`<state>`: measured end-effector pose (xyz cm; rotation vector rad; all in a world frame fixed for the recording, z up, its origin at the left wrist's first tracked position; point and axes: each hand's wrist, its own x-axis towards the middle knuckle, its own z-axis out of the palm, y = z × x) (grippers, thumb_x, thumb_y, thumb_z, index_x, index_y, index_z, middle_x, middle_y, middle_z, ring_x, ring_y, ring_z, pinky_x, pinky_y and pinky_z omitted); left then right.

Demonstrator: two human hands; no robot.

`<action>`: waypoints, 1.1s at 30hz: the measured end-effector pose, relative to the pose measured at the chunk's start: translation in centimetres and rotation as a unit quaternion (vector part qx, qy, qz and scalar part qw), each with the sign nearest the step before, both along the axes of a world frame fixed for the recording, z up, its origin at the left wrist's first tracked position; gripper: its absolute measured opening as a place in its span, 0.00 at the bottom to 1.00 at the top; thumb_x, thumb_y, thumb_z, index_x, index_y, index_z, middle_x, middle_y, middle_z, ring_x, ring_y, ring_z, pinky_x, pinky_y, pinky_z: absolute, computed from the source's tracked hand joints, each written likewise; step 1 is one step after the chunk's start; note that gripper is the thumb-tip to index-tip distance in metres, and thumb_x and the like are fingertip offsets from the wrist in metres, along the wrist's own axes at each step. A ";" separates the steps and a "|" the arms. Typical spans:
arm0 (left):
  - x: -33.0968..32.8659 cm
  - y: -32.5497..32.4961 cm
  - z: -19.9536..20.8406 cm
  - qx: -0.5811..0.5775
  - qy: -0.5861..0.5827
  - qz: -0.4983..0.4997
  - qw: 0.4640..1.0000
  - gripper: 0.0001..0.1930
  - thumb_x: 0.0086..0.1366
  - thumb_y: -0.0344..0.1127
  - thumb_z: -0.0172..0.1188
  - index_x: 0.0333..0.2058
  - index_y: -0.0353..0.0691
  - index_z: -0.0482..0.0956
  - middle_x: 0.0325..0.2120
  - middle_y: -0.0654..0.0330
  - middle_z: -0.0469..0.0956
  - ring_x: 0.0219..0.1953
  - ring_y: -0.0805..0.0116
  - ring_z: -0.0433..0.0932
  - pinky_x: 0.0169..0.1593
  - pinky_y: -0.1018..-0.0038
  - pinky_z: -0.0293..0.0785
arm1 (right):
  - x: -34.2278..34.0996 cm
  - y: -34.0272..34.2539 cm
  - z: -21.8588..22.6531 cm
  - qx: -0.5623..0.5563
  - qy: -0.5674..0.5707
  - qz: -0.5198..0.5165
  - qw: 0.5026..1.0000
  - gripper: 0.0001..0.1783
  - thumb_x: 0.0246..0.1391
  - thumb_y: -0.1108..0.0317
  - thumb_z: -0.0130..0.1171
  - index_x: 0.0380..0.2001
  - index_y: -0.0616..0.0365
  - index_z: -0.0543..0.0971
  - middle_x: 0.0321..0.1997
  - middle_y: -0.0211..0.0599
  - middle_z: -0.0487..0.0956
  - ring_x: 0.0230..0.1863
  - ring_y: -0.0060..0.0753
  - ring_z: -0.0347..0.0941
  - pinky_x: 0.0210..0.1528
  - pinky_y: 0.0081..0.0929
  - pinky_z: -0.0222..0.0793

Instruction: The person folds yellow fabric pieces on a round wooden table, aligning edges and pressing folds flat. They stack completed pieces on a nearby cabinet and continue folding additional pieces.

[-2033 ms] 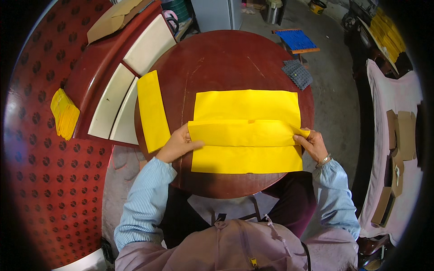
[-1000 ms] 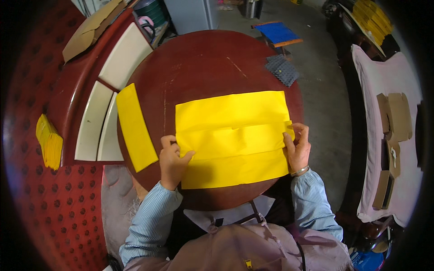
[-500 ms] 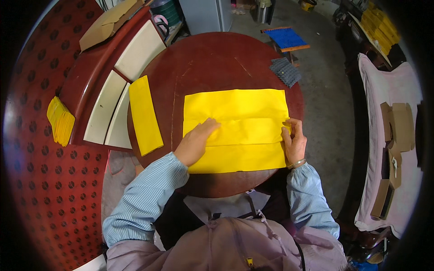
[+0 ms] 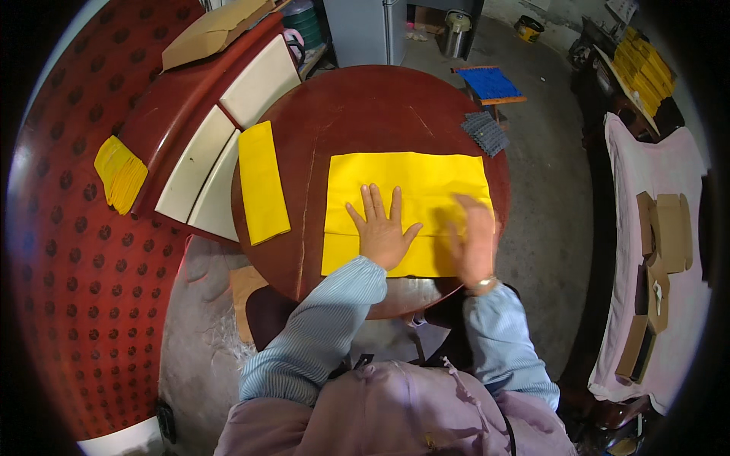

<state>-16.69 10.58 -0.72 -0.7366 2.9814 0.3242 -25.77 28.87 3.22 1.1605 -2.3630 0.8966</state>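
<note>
A wide yellow sheet (image 4: pixel 411 173), cloth-like and creased across, lies on the round dark red table (image 4: pixel 357 106). My left hand (image 4: pixel 384 235) is open and rests flat on the sheet's lower left part, fingers spread. Over the right part of the sheet is my right hand (image 4: pixel 475 239), smeared by motion, so its fingers cannot be made out clearly. Whether it touches the sheet does not show. To the left on the table lies a folded yellow piece (image 4: pixel 263 182), long and narrow.
A small stack of dark grey textured pieces (image 4: pixel 485 134) sits at the table's far right edge. Left stands a red sofa with pale panels (image 4: pixel 258 80), a yellow bundle (image 4: pixel 122 175) on it. Beyond is a blue-topped stool (image 4: pixel 488 83). Cardboard boxes (image 4: pixel 673 232) lie on pink cloth at right.
My left hand has moved right from the sheet's left edge and spread flat. The right hand has left the sheet's right edge and moved inward. The whole view has shifted slightly.
</note>
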 end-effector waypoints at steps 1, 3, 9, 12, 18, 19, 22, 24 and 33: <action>0.0 0.1 0.0 -0.003 0.008 0.000 1.000 0.44 0.77 0.67 0.45 0.81 0.51 0.44 0.80 0.35 0.34 0.82 0.36 0.29 0.73 0.23 0.22 | 1.2 -2.3 -1.1 -0.003 -0.032 0.086 0.996 0.24 0.66 0.68 0.61 0.65 0.56 0.76 0.66 0.47 0.78 0.68 0.54 0.72 0.74 0.51 0.61; 0.1 0.0 -0.1 -0.024 0.012 -0.001 1.000 0.44 0.77 0.65 0.47 0.80 0.49 0.46 0.80 0.36 0.36 0.82 0.40 0.29 0.74 0.26 0.21 | 2.2 -6.0 -3.3 0.097 -0.012 0.071 0.993 0.28 0.71 0.62 0.56 0.71 0.54 0.72 0.75 0.45 0.72 0.77 0.47 0.64 0.79 0.51 0.53; 2.8 -2.3 -1.0 -0.035 0.071 0.008 0.997 0.44 0.77 0.64 0.47 0.79 0.41 0.50 0.80 0.40 0.40 0.83 0.45 0.32 0.79 0.38 0.25 | -0.4 -2.4 -5.6 0.224 0.015 -0.029 0.974 0.33 0.74 0.56 0.49 0.78 0.49 0.62 0.84 0.36 0.58 0.85 0.37 0.48 0.84 0.49 0.39; 4.0 -3.6 -1.2 -0.045 0.076 -0.007 0.996 0.45 0.78 0.63 0.48 0.79 0.38 0.48 0.80 0.40 0.39 0.83 0.45 0.33 0.81 0.47 0.29 | -2.0 0.5 -5.0 0.292 -0.026 -0.056 0.955 0.33 0.77 0.54 0.43 0.80 0.45 0.58 0.86 0.33 0.53 0.87 0.36 0.43 0.86 0.50 0.31; 5.5 -4.7 -1.8 -0.055 0.076 -0.011 0.996 0.42 0.80 0.59 0.47 0.79 0.38 0.47 0.80 0.39 0.38 0.83 0.44 0.33 0.82 0.51 0.31 | -3.0 2.2 -5.7 0.275 -0.058 -0.050 0.958 0.32 0.79 0.54 0.38 0.81 0.43 0.56 0.87 0.34 0.49 0.87 0.41 0.38 0.86 0.52 0.30; 5.6 -4.8 -1.8 -0.067 0.084 -0.014 0.994 0.41 0.80 0.58 0.47 0.79 0.38 0.47 0.80 0.39 0.37 0.83 0.43 0.33 0.82 0.51 0.32 | -3.0 2.2 -5.9 0.273 -0.057 -0.049 0.959 0.32 0.79 0.54 0.38 0.81 0.43 0.56 0.87 0.34 0.48 0.87 0.42 0.38 0.86 0.52 0.30; 5.6 -4.6 -1.7 -0.057 0.066 -0.006 0.996 0.39 0.81 0.55 0.46 0.79 0.38 0.47 0.80 0.41 0.38 0.83 0.44 0.35 0.82 0.51 0.32 | -3.1 2.2 -5.9 0.281 -0.087 -0.051 0.954 0.33 0.78 0.50 0.39 0.81 0.43 0.55 0.87 0.34 0.48 0.87 0.42 0.37 0.86 0.52 0.31; 5.5 -4.7 -1.6 -0.057 0.064 0.002 0.996 0.38 0.82 0.54 0.45 0.79 0.39 0.47 0.81 0.42 0.39 0.83 0.45 0.35 0.82 0.51 0.32 | -3.0 2.0 -5.5 0.279 -0.098 -0.048 0.954 0.35 0.78 0.47 0.41 0.81 0.43 0.55 0.87 0.35 0.48 0.87 0.42 0.36 0.85 0.52 0.32; 7.2 -4.5 0.2 0.003 0.226 0.070 0.971 0.29 0.80 0.37 0.53 0.73 0.33 0.58 0.74 0.41 0.57 0.81 0.46 0.46 0.81 0.53 0.44 | -2.7 1.7 -4.4 0.294 -0.108 -0.054 0.948 0.41 0.75 0.40 0.45 0.82 0.43 0.53 0.88 0.36 0.46 0.87 0.44 0.36 0.85 0.53 0.36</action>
